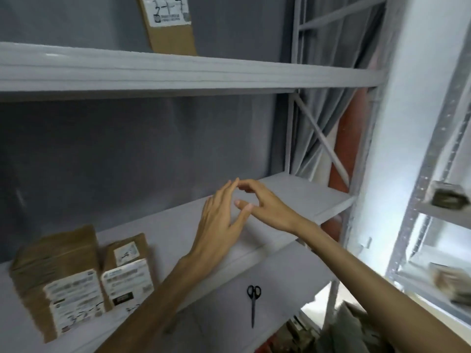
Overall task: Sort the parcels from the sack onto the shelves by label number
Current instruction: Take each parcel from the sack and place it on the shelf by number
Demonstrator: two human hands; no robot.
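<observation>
Both my hands hover over the bare right half of the middle shelf, fingertips touching each other. My left hand is flat with fingers apart and holds nothing. My right hand reaches in from the right, fingers loosely spread, also holding nothing. Two brown cardboard parcels with white labels lie at the left end of this shelf: a larger one and a smaller one beside it. On the top shelf a brown parcel leans upright, its label hand-marked with numbers.
Black scissors lie on the lower shelf below my hands. A second grey rack at the right holds blurred parcels. A grey curtain hangs behind the shelves. Packaging shows at the bottom right near the floor.
</observation>
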